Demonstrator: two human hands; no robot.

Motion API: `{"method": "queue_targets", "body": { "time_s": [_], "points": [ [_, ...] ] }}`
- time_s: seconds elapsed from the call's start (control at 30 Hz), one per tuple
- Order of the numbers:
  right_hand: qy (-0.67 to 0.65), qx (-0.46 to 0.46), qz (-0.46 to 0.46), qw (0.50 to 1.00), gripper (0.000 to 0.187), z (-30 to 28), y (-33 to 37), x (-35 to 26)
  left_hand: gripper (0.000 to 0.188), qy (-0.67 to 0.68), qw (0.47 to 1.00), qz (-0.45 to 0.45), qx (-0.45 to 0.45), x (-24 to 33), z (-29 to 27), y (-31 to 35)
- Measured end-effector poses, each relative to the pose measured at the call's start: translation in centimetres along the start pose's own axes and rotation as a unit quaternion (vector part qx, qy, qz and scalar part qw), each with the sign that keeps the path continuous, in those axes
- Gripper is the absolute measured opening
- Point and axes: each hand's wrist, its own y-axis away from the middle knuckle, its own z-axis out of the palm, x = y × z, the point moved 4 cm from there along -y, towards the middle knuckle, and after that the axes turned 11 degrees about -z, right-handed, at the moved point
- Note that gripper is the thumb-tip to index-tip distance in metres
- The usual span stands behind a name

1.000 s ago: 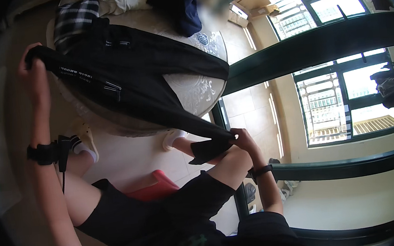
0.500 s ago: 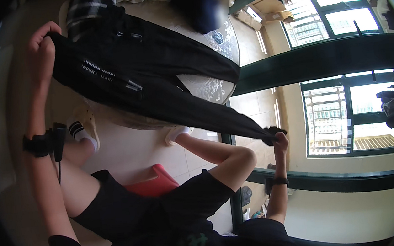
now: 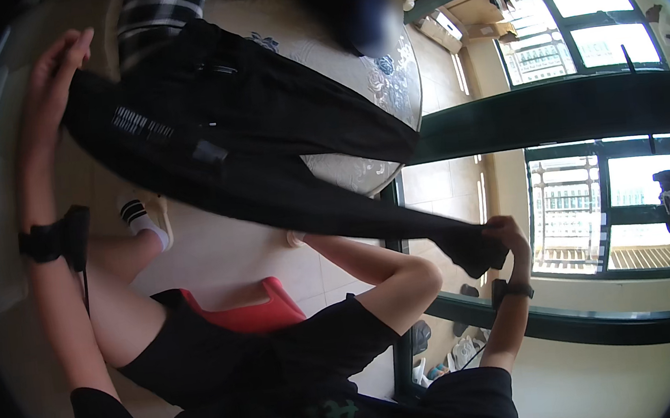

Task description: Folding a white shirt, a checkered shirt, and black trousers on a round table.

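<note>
A pair of black trousers (image 3: pixel 263 147) is stretched out between my hands, partly lying over a round table. My left hand (image 3: pixel 55 75), at the upper left, grips the waist end, its fingers closed and a little blurred. At the right, my right hand (image 3: pixel 508 236) pinches a cuff, and a bunched end of that leg hangs below the fingers. The other leg lies across the table toward its right edge. Pale lettering and zipped pockets show on the trousers.
The table (image 3: pixel 399 80) has a patterned grey cover. Black-and-white checked cloth (image 3: pixel 160 19) and a dark blue bundle (image 3: pixel 367 14) lie on it. A red stool (image 3: pixel 256 311) is under me. Dark green window frames (image 3: pixel 554 116) stand to the right, with shoes (image 3: pixel 456 355) beyond the lower one.
My hands have moved apart, the left outward to the left, the right to the right and slightly down. The trousers are drawn out wider between them.
</note>
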Motion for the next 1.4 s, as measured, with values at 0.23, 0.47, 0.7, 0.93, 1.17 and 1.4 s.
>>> {"method": "queue_targets", "body": {
  "time_s": [0.23,0.47,0.7,0.93,1.17,1.4],
  "points": [
    [0.333,0.229,0.177,0.897,0.069,3.5,-12.9,0.8,0.028,0.085,0.982,0.081,0.146,-1.6,2.7,-5.8],
    [0.143,0.18,-0.35,0.908,0.068,22.5,-15.3,-18.0,0.038,-0.087,0.98,0.172,0.051,1.9,11.1,-3.6],
    [0.304,0.166,-0.196,0.917,0.086,23.7,-16.1,-22.2,0.041,-0.156,0.948,0.162,-0.226,1.9,14.8,-1.6],
    [0.308,0.158,-0.21,0.914,0.093,24.2,-15.8,-22.4,0.058,-0.341,0.904,0.21,-0.151,-2.9,18.4,0.6],
    [0.311,0.156,-0.212,0.913,0.094,23.9,-15.4,-22.4,0.05,-0.355,0.922,0.154,0.004,-1.0,18.0,-2.0],
    [0.317,0.168,-0.213,0.909,0.093,23.9,-16.2,-21.6,0.05,-0.427,0.901,0.006,0.08,-3.8,18.8,-3.4]
  ]
}}
